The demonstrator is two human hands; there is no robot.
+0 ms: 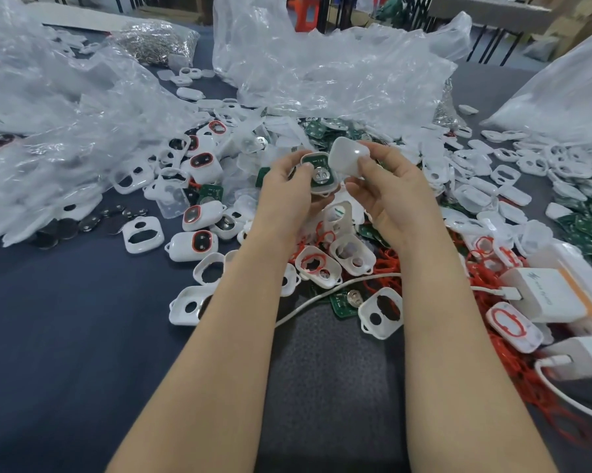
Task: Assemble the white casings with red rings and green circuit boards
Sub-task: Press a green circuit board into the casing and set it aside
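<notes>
My left hand (286, 189) grips a white casing (320, 175) with a green circuit board and a round silver battery showing inside it. My right hand (385, 186) pinches a white back cover (349, 158), tilted just above and to the right of that casing. Below my hands lie several open white casings (350, 254), some with red rings (313, 262) fitted. Loose red rings (386, 264) pile at the right. Green circuit boards (316, 131) lie beyond my hands, and more green boards (591, 227) sit at the far right.
Crumpled clear plastic bags (65, 107) cover the left and back of the grey table (65, 336). Assembled casings with red rings (199, 216) sit left of my hands. White chargers (547, 295) and a white cable (321, 298) lie at the right.
</notes>
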